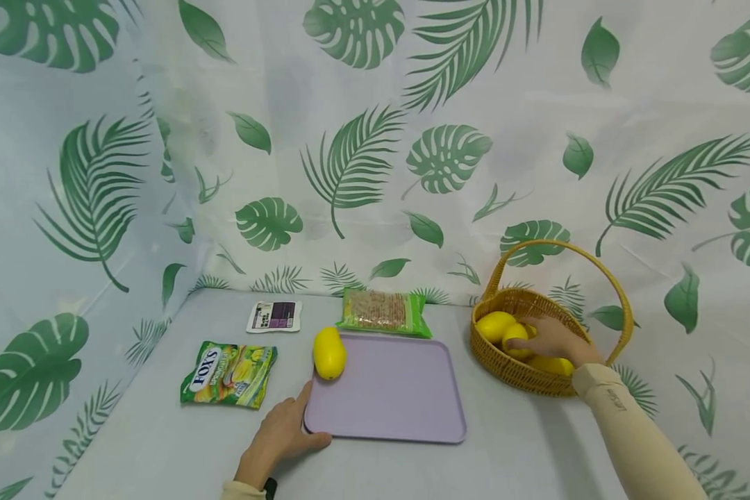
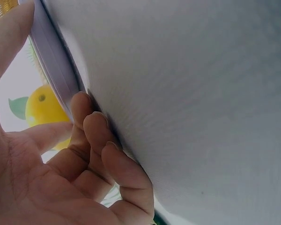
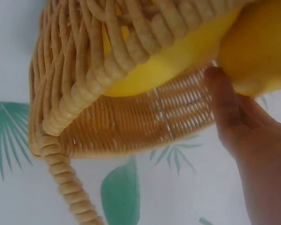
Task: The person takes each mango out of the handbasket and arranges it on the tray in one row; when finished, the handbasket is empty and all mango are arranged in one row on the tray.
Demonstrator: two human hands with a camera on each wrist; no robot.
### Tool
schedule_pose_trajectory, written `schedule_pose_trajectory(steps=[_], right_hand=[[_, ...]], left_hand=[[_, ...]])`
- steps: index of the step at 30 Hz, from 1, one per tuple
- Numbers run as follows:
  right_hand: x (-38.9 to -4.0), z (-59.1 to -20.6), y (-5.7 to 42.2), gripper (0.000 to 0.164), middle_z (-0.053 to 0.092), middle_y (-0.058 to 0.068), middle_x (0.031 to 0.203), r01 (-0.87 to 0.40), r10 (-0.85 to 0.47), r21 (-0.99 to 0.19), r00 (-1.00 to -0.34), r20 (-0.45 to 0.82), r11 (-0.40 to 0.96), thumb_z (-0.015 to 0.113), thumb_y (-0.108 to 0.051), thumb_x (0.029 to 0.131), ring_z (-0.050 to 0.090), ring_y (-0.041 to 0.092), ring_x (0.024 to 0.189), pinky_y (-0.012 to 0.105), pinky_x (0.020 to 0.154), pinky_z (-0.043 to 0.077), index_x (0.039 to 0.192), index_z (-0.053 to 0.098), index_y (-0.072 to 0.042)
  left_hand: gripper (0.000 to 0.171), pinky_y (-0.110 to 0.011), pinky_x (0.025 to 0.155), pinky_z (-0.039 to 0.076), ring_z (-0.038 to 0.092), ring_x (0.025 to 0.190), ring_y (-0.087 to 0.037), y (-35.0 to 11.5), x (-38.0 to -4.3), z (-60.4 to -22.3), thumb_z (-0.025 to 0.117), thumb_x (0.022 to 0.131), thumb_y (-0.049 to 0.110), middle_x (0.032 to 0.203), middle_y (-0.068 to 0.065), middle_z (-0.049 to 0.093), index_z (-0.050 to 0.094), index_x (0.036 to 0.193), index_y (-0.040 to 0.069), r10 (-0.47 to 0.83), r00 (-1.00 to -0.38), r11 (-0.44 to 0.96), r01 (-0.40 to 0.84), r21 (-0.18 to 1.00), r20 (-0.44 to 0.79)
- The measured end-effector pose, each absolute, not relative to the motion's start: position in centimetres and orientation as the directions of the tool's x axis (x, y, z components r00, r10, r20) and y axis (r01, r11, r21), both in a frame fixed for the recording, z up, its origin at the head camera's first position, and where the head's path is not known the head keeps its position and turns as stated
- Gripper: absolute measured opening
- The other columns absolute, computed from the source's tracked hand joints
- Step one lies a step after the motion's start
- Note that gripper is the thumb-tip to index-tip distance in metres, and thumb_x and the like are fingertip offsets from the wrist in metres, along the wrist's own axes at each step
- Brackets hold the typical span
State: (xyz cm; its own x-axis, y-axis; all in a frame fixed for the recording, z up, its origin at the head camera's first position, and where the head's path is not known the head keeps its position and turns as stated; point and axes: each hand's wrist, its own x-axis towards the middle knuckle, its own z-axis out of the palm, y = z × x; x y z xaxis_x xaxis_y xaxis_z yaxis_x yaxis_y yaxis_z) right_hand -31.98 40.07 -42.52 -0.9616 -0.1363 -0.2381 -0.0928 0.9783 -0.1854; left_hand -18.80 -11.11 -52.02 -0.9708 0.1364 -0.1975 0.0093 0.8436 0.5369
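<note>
My left hand [image 1: 282,432] holds the near left corner of a lilac tray [image 1: 387,389]. Its thumb lies along the front edge and its index finger along the left side; in the left wrist view the other fingers [image 2: 124,164] curl by the tray's edge. An oblong yellow fruit [image 1: 329,353] lies at the tray's far left corner. Inside a wicker basket [image 1: 506,371] at the right, my right hand [image 1: 553,339] grips a yellow fruit [image 3: 257,49], thumb against its side. Several more yellow fruits [image 1: 495,326] lie around it in the basket.
A green candy bag [image 1: 229,375] lies left of the tray, with a small white and purple packet [image 1: 275,317] behind it. Behind the tray is a clear and green food packet [image 1: 384,312]. The basket's tall handle [image 1: 600,267] arches up close to my right wrist. Leaf-printed cloth walls stand behind.
</note>
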Motion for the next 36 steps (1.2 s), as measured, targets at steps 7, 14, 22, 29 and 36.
schedule_pose_trajectory(steps=[7,14,22,29,36], right_hand=[[-30.8,-41.2,39.8,0.094,0.036,0.035,0.143,-0.101,-0.131,-0.212,-0.982,-0.133,0.972,0.050,-0.070,0.083,0.032,0.056,0.128,0.073,0.099,0.031,0.142,0.038,0.001],[-29.4,-40.8,39.4,0.092,0.032,0.033,0.146,-0.142,-0.163,-0.257,-0.985,-0.062,0.956,0.051,-0.069,0.084,0.030,0.054,0.130,0.074,0.098,0.030,0.145,0.035,-0.002],[-28.2,-40.4,36.3,0.084,0.033,0.029,0.146,-0.240,-0.238,-0.333,-0.970,0.049,0.912,0.060,-0.060,0.083,0.037,0.050,0.128,0.068,0.096,0.039,0.144,0.039,-0.005],[-27.8,-41.2,32.6,0.082,0.033,0.025,0.147,-0.281,-0.274,-0.416,-0.959,0.077,0.865,0.065,-0.058,0.081,0.039,0.046,0.128,0.060,0.097,0.045,0.143,0.042,-0.009],[-28.5,-42.7,28.4,0.078,0.035,0.021,0.148,-0.364,-0.362,-0.433,-0.928,0.090,0.825,0.066,-0.056,0.080,0.048,0.042,0.122,0.054,0.093,0.048,0.142,0.044,-0.014]], left_hand=[[0.107,-0.051,0.089,0.050,0.058,0.094,-0.026,-11.2,-18.8,-52.0,0.079,0.064,0.056,0.116,-0.019,0.061,0.031,0.148,0.010,0.136,-0.971,0.845,0.010,0.535,-0.198],[0.107,-0.053,0.093,0.048,0.058,0.102,-0.029,-11.3,-18.7,-52.0,0.079,0.065,0.055,0.121,-0.020,0.060,0.031,0.148,0.009,0.135,-0.969,0.840,0.000,0.543,-0.209],[0.107,-0.054,0.094,0.047,0.058,0.104,-0.031,-11.4,-18.7,-52.1,0.079,0.065,0.056,0.123,-0.021,0.059,0.030,0.149,0.011,0.123,-0.967,0.844,-0.016,0.536,-0.222],[0.107,-0.054,0.094,0.047,0.058,0.105,-0.031,-11.3,-18.8,-52.1,0.079,0.065,0.056,0.123,-0.021,0.059,0.030,0.149,0.011,0.133,-0.968,0.844,-0.002,0.537,-0.213],[0.107,-0.054,0.093,0.048,0.058,0.103,-0.030,-11.2,-18.9,-52.2,0.080,0.065,0.055,0.121,-0.020,0.060,0.031,0.148,0.011,0.135,-0.969,0.843,0.002,0.537,-0.208]])
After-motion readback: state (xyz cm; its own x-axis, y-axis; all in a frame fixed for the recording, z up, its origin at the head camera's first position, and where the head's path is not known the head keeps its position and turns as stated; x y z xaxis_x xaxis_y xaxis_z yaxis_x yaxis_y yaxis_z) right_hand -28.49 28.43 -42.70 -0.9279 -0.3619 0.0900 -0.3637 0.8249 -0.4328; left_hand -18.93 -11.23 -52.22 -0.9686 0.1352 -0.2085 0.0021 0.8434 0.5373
